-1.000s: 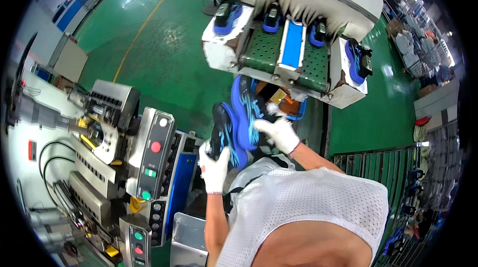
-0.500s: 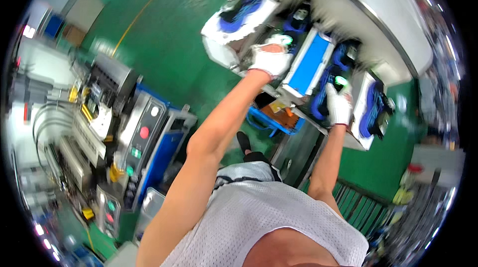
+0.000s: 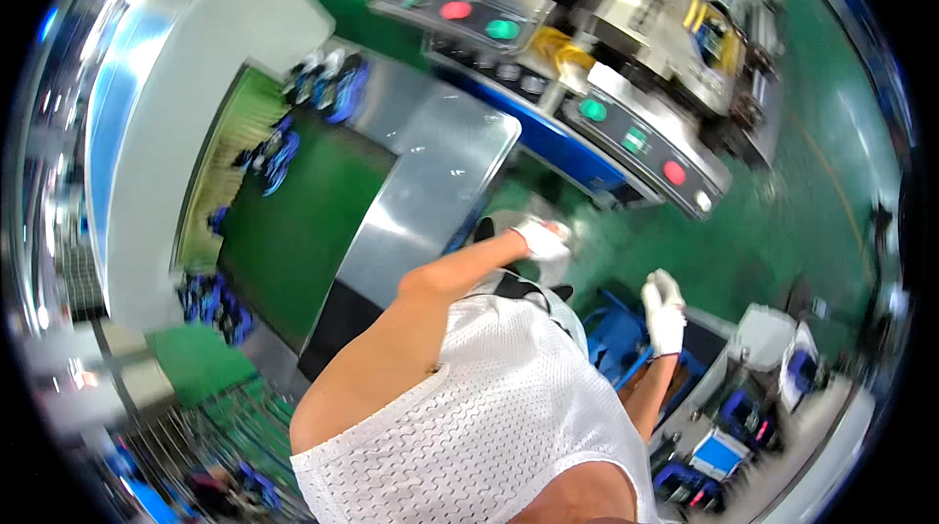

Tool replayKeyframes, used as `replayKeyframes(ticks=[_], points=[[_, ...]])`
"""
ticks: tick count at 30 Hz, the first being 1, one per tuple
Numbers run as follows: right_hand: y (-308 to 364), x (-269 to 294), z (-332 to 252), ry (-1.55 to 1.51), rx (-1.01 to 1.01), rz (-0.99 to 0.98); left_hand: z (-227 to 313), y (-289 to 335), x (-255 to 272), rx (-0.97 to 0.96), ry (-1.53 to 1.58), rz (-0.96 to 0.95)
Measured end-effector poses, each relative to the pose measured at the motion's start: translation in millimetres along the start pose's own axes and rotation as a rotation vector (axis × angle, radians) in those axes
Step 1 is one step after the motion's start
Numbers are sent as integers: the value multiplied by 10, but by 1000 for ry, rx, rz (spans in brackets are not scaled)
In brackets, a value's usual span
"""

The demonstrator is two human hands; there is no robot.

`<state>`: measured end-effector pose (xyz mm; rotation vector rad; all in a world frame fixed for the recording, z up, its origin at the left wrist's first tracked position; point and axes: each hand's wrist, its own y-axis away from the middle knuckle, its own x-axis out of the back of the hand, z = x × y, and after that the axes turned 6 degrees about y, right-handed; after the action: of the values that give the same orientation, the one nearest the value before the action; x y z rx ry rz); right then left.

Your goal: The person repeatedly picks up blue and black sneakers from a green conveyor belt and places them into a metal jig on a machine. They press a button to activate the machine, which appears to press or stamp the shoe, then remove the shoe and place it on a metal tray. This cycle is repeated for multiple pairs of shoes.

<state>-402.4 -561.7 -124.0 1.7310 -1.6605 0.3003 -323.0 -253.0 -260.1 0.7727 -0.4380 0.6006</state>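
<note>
My left hand (image 3: pixel 544 239), in a white glove with some fingertips bare, hangs over the green floor in front of my body. Its fingers are loosely bent and apart, and nothing shows in them. To the right, my right hand (image 3: pixel 665 315), also in a white glove, has its fingers stretched out and holds nothing. It is nearest to a blue stool-like frame (image 3: pixel 618 336) that stands below it. Both hands are clear of the machines.
Ahead is a machine with a control panel (image 3: pixel 641 141) of red and green buttons. A metal table (image 3: pixel 430 182) stands left, beside a conveyor with a pale hood (image 3: pixel 186 133) and blue-black shoes (image 3: pixel 279 160). At lower right is a machine with a blue pad (image 3: pixel 719 454) and shoes.
My body has turned left, so the shoe machine shifted from ahead to the lower right. Both hands have come away from the shoes there, and the button machine now lies ahead.
</note>
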Motion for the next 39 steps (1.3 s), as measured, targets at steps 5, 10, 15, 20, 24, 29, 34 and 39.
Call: replayKeyframes(ticks=[5, 10, 15, 20, 24, 29, 34, 39], points=[[-506, -941, -273, 496, -22, -410, -2969, 2047, 302, 810, 229, 868], [-734, -1303, -424, 656, -63, -466, -4096, 4109, 888, 1298, 525, 1258], [-827, -1397, -512, 761, -151, -418, -4687, 4851, 1566, 1340, 460, 1351], [-1070, -1452, -894, 1070, -55, -551, -5299, 4211, 967, 1232, 200, 1595], [-1278, -1851, -1230, 1166, 130, -564, -4903, 4109, 993, 1091, 200, 1685], [-1226, -2944, -2610, 622, 315, -699, -3889, 3734, 982, 694, 273, 1540], [-1055, -3356, -3079, 554, 1216, -364, -2214, 2674, 1334, 229, 421, 1148], [-1237, -2321, -3043, 335, 704, -411, -646, 1929, 2202, -194, 307, 841]])
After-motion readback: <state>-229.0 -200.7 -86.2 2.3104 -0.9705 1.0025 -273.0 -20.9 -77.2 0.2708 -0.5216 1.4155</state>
